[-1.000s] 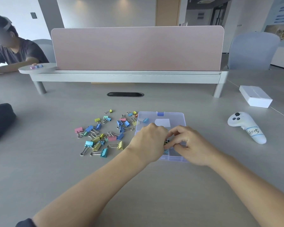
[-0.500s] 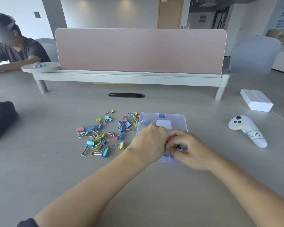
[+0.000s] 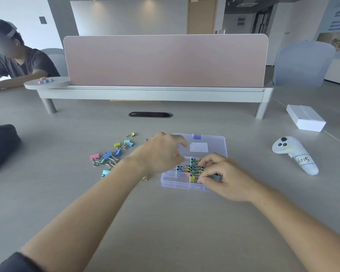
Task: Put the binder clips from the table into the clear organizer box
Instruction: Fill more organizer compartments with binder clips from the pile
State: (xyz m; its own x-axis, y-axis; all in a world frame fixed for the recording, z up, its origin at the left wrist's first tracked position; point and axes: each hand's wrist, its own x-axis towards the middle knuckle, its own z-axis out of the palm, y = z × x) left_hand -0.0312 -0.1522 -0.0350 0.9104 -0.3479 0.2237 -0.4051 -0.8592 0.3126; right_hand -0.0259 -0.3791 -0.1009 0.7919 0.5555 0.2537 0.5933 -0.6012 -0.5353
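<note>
The right hand (image 3: 227, 178), fingers curled, pinches a small grey binder clip (image 3: 217, 177) over the near compartments of the clear plastic organizer box (image 3: 176, 183) on the smooth grey table (image 3: 165, 222). The left hand (image 3: 159, 154), fingers loosely spread, hovers at the box's 9 o'clock edge. Farther toward 9 o'clock lie the loose pastel binder clips (image 3: 111, 156).

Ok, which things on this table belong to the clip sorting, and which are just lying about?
Job: loose binder clips, clear organizer box, clips already inside, grey clip pinched by the right hand.
Lying about: white controller, white box, black bag.
</note>
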